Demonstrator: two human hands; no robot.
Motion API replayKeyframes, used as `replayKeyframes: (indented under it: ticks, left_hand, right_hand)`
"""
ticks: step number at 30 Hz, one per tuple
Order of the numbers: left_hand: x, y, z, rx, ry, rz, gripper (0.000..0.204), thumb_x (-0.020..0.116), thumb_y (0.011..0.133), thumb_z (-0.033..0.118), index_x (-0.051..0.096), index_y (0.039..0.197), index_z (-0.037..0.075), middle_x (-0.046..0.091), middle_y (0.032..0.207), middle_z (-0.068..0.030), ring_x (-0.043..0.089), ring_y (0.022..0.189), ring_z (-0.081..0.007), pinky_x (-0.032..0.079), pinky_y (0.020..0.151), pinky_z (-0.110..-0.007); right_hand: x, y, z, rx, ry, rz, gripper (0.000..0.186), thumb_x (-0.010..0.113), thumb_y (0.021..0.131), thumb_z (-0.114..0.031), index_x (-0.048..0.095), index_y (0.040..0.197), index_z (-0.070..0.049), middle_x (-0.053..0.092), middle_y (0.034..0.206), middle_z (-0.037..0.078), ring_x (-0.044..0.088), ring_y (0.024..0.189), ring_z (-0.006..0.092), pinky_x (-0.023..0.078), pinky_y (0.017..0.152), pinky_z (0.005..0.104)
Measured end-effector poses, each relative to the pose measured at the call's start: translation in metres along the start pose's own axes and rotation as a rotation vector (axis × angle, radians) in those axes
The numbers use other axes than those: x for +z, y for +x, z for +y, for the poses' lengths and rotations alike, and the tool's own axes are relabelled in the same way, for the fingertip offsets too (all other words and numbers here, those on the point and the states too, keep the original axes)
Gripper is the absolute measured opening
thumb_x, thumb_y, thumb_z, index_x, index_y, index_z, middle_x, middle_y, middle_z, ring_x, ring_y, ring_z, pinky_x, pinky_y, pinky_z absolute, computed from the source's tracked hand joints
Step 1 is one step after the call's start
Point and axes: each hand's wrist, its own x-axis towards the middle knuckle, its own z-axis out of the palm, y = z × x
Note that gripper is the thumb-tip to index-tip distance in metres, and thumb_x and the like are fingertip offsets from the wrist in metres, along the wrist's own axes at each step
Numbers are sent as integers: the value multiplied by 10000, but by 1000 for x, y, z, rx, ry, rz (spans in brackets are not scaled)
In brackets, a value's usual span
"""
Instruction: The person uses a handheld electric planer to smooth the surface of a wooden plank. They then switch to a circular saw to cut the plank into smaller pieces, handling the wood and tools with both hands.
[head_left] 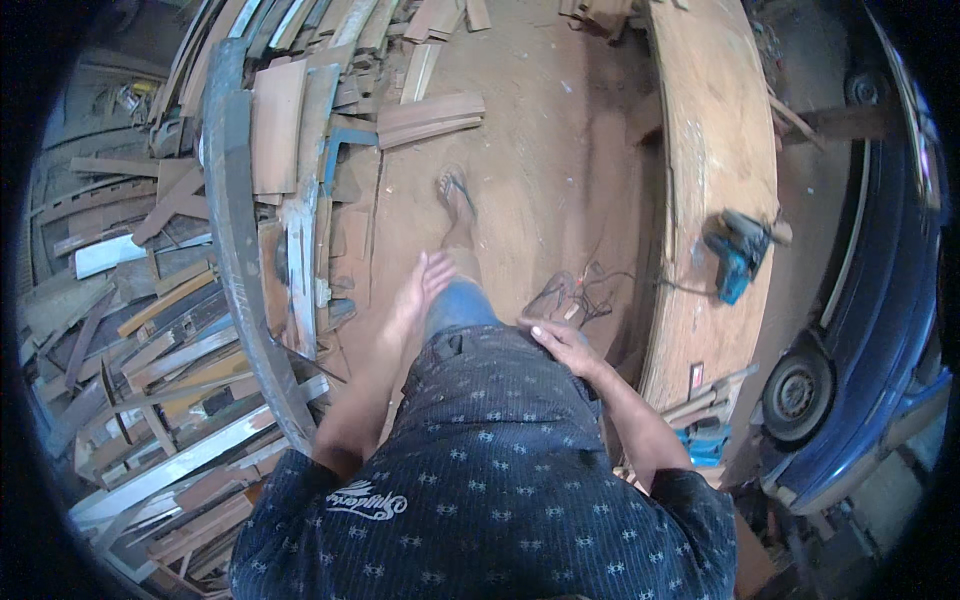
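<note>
Trouser leg (462,303), blue, sits btw the two hands, just beside the L hand (424,288), which is empty w/ fingers loosely extended. R hand (562,346) also free, fingers stretched out over the edge of the dark patterned shirt (490,470); can't tell if it touches the cloth. Ahead of the hands, a sandaled foot (457,190) stands on the brown floor (545,170); past it, slightly L, a small stack of boards (430,120). Close to R hand, fwd, a dark cable (600,292) lies loosely coiled on the floor. Farther R, a long wooden table (700,345) w/ a teal & black power tool (735,255) on top; beyond that, a blue car (880,320) w/ its wheel showing. L of the L hand: blue angled piece (345,137) fwd, then a long grey beam (232,200), & past the beam a big jumble of wood offcuts (180,350), mixed colors & lengths.
</note>
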Motion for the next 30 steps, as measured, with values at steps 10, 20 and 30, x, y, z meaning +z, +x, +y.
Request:
replayKeyframes:
  ticks: [10,20,30]
  left_hand:
    - [-121,309,121,-72,779,-68,562,590,1020,483,642,1364,42,677,1344,-187,681,1195,-303,500,1046,-401]
    - [-298,610,100,-252,1704,20,823,666,916,536,437,1546,59,273,1658,-278,231,1551,-439,212,1263,-548]
    - [-326,892,50,-96,2122,-110,1523,998,489,508,117,1670,123,97,1724,-202,58,1584,-449,118,1230,-680]
  right_hand:
    - [-54,102,162,1113,526,688,543,682,958,-438,623,1306,-26,703,1096,185,727,894,345,582,734,469]
    - [-28,368,-6,620,554,497,523,590,1071,-395,622,1300,75,716,1171,192,714,1051,266,557,969,390]
    - [7,354,123,1064,689,603,580,619,1035,-449,567,1370,22,718,1139,206,740,952,293,596,831,391]
